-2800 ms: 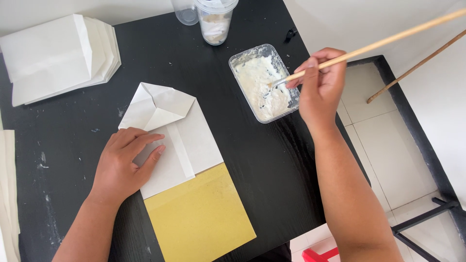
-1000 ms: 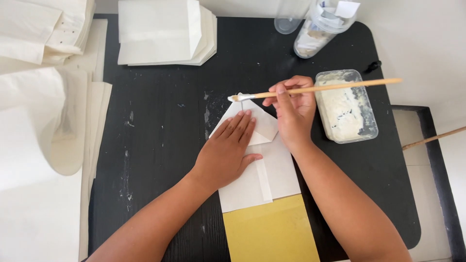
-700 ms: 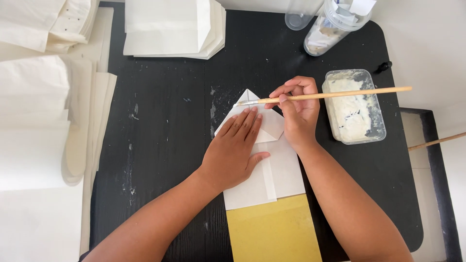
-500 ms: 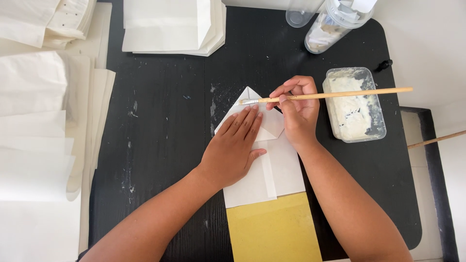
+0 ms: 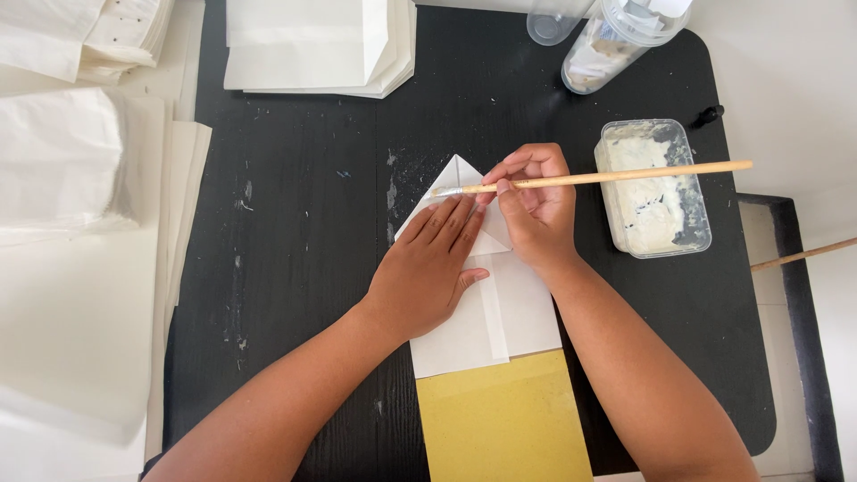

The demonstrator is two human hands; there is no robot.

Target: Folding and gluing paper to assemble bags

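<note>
A folded white paper bag [image 5: 500,312] lies on a yellow board [image 5: 504,424] at the middle of the black table [image 5: 303,259]. My left hand [image 5: 428,268] presses flat on the bag, fingers spread toward its pointed top flap. My right hand [image 5: 536,205] grips a long wooden brush [image 5: 616,177], held level, with its bristle tip at the flap's upper left edge. A clear plastic tub of white paste [image 5: 652,192] stands just right of my right hand.
A stack of finished white bags [image 5: 312,45] lies at the table's far edge. More white paper sheets and bags [image 5: 80,232] are piled at the left. A clear jar [image 5: 616,40] and a cup [image 5: 553,18] stand at the far right. A second wooden stick [image 5: 803,254] pokes in beyond the right edge.
My right hand came from the paste tub to the bag's top flap with the brush. The brush tip has slid a little along the flap. My left hand moved up the bag.
</note>
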